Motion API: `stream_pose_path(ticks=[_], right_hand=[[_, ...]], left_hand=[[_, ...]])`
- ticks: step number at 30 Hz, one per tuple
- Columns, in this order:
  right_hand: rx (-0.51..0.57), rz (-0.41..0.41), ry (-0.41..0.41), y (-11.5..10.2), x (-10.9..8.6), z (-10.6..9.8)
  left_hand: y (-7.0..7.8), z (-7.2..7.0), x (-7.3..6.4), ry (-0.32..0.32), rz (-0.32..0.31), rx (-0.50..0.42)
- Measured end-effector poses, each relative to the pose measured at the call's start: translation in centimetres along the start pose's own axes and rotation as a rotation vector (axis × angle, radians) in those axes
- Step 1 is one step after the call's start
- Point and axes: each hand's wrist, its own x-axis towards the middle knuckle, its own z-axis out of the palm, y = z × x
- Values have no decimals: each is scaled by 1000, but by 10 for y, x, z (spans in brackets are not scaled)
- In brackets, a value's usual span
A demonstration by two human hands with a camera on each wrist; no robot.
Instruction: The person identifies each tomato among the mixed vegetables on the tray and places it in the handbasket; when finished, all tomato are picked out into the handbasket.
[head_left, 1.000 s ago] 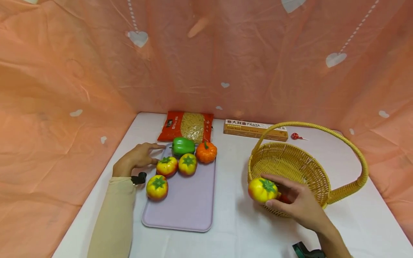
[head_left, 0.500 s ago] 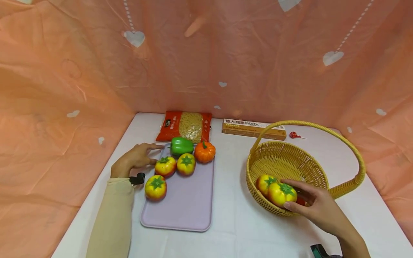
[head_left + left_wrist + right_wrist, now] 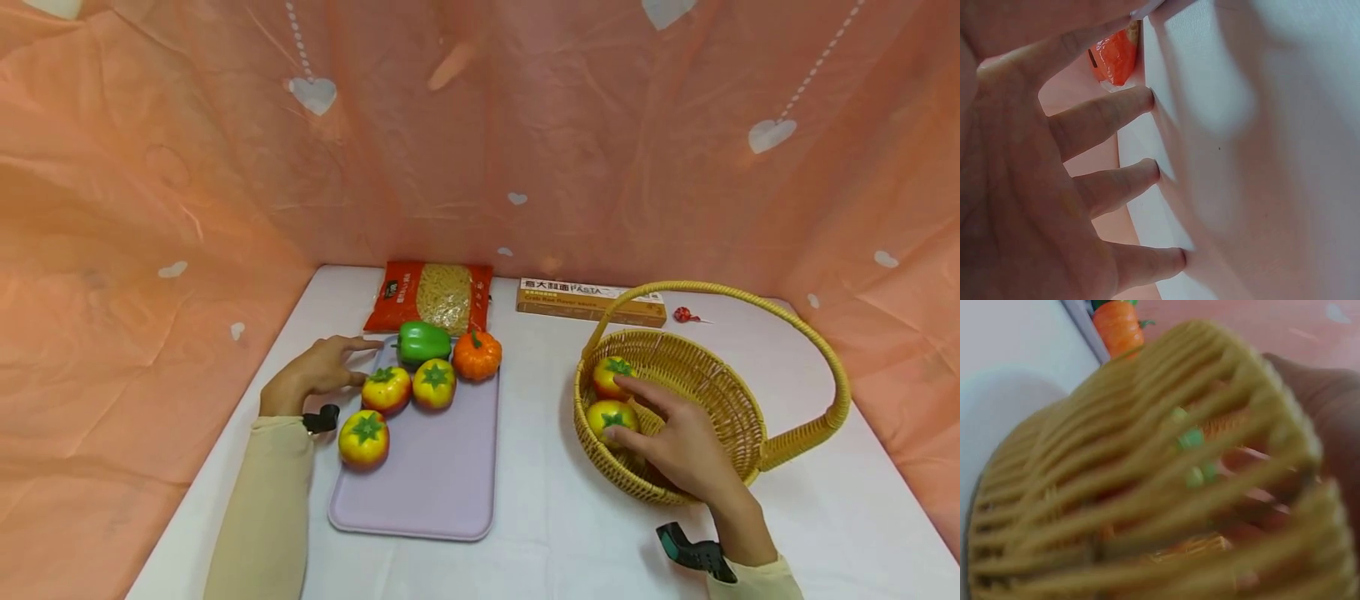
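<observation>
In the head view my right hand [image 3: 682, 437] reaches into the yellow wicker basket [image 3: 738, 392] with thumb and index finger spread. Two yellow-red tomatoes lie against the basket's left wall. My index fingertip overlaps the far tomato [image 3: 609, 367], and my thumb tip overlaps the near tomato [image 3: 600, 412]. The right wrist view shows the weave [image 3: 1116, 462] between camera and fingers, hiding most of the hand. My left hand [image 3: 318, 367] rests with fingers spread at the upper left of the lilac tray [image 3: 427, 492]. In the left wrist view its fingertips [image 3: 1147, 169] meet the white cloth.
On the tray sit three tomatoes [image 3: 363, 450], a green bell pepper [image 3: 424, 342] and an orange pumpkin [image 3: 477, 357]. Behind it lies a red pasta bag [image 3: 442, 296]. A pasta box [image 3: 592, 304] and a red lollipop [image 3: 684, 315] lie behind the basket, whose handle [image 3: 810, 333] arches over it.
My right hand carries a tomato from the basket's front edge into it, then shifts left. Both tomatoes now lie by the left wall, no longer in the hand's grip. The left hand stays put.
</observation>
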Motion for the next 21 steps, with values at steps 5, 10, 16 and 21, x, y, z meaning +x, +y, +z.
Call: stream_pose_path(ticks=[5,10,16,21], right_hand=[[87,-39,39,-9,5,2],[305,-92,-26,-22,13,7],[562,-138,-88,-44,27,31],[653,-151,-175,-68,42,61]], left_hand=[[-2,2,2,12,15,-2],[-2,2,1,23,29,-17],[-3,3,1,27,39,-32],[-3,3,0,25,36,-25]])
